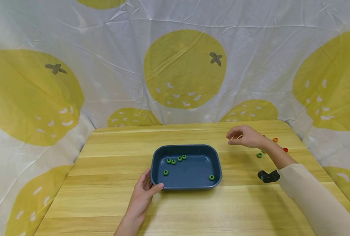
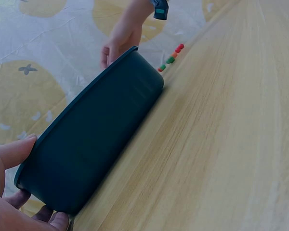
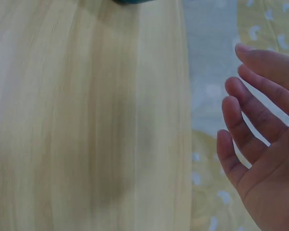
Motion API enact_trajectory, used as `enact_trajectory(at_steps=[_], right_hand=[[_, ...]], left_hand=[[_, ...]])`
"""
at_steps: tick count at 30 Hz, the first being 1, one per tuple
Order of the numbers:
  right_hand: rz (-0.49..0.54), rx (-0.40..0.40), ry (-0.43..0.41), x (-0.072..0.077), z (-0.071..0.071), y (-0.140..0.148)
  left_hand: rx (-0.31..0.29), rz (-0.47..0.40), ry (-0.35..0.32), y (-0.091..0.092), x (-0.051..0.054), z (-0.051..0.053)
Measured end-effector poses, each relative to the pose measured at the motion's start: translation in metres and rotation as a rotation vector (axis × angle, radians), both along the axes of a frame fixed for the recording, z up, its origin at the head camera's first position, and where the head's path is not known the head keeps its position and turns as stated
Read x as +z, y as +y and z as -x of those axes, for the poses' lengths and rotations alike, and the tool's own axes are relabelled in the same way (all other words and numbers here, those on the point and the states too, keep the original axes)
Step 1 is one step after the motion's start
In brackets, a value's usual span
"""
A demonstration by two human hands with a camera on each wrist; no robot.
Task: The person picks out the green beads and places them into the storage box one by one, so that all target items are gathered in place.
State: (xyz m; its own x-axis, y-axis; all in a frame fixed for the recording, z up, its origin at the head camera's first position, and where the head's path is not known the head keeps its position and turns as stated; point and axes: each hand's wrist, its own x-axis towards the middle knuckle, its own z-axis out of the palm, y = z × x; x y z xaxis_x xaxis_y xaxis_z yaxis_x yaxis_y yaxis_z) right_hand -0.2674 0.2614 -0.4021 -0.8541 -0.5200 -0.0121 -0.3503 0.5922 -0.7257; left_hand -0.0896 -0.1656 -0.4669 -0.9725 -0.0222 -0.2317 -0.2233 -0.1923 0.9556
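A dark blue rectangular plastic basin [image 1: 189, 172] sits on the table with several small green beads [image 1: 173, 162] inside. My left hand [image 1: 140, 196] holds its near left corner, the thumb on the rim and the fingers around the outer side. In the left wrist view the basin's outer wall [image 2: 94, 130] hides its contents. To the right of the basin, my right hand [image 1: 247, 137] hovers above the table. The right wrist view shows that hand [image 3: 265, 130] with its fingers loosely bent and apart, holding nothing.
Beyond the right forearm lie loose beads: a green bead [image 1: 259, 155], an orange bead [image 1: 275, 140] and a red bead [image 1: 285, 150], others partly hidden. A black device [image 1: 268, 176] shows at the right wrist. A lemon-print cloth [image 1: 186, 68] hangs behind the wooden table [image 1: 104, 183].
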Motion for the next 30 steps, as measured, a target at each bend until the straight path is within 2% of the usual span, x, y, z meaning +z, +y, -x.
enact_trajectory(at_steps=[8,17,30], right_hand=[[0.004,-0.064,-0.010,-0.010,-0.008,0.027],[-0.004,-0.131,-0.073,-0.020,-0.019,0.055],[0.007,-0.207,-0.091,-0.043,-0.036,0.095]], left_hand=[[0.002,0.013,-0.016,0.000,0.000,-0.001],[0.003,0.005,-0.015,0.000,0.000,-0.002],[-0.003,-0.016,0.003,0.000,0.000,0.000]])
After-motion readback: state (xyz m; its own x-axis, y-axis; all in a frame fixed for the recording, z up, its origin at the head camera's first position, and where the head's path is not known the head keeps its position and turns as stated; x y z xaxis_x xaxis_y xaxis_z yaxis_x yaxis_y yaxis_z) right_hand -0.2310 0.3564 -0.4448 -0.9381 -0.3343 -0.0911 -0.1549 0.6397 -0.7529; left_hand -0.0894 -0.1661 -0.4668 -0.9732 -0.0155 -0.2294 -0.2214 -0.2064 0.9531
